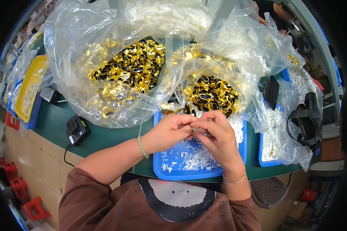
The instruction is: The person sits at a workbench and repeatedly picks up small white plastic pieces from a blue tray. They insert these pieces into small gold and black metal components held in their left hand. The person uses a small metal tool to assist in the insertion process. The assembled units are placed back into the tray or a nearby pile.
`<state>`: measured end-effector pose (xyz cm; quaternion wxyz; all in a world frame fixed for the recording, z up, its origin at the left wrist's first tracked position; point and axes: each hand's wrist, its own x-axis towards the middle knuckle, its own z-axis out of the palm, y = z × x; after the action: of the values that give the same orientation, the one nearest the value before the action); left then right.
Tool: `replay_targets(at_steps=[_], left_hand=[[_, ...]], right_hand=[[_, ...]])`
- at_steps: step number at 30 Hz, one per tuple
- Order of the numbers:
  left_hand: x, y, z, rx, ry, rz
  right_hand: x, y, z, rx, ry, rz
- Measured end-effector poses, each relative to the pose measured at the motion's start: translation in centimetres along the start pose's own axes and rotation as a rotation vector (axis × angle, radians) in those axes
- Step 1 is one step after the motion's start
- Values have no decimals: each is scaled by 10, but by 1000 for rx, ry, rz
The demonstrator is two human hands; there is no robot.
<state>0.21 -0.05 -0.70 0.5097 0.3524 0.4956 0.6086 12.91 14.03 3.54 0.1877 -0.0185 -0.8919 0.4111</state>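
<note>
My left hand (pixel 169 132) and my right hand (pixel 219 134) meet fingertip to fingertip over a blue tray (pixel 157 148). Both are closed in a pinch. A small pale piece (pixel 199 130) shows between the right thumb and fingers; its kind is too small to make out. Whatever the left fingertips grip is hidden behind them. Beneath the hands, many small white plastic parts (pixel 198 159) lie loose in the tray. Just beyond, a clear plastic bag (pixel 172 82) holds shiny gold and black parts (pixel 214 94), with some near the tray's far edge.
A larger clear bag (pixel 71 90) of gold and black pieces (pixel 133 67) lies at the far left. White parts (pixel 169 15) fill a bag at the back. A black corded device (pixel 78 130) stands left. At right are another blue tray (pixel 261 148) and a black bag (pixel 310 123).
</note>
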Motion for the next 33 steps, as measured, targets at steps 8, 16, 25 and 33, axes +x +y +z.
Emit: replay_targets(at_steps=[8,16,25,33], left_hand=[[-1,-5,-2,82,30,9],[0,3,-5,10,-18,-21],[-5,9,6,221,89,135],[-7,18,2,515,205,154]], right_hand=[[0,-2,1,33,11,-1],[-1,2,0,101,-6,9],[-1,1,-4,154,57,85],[2,-10,-9,117,159,239]])
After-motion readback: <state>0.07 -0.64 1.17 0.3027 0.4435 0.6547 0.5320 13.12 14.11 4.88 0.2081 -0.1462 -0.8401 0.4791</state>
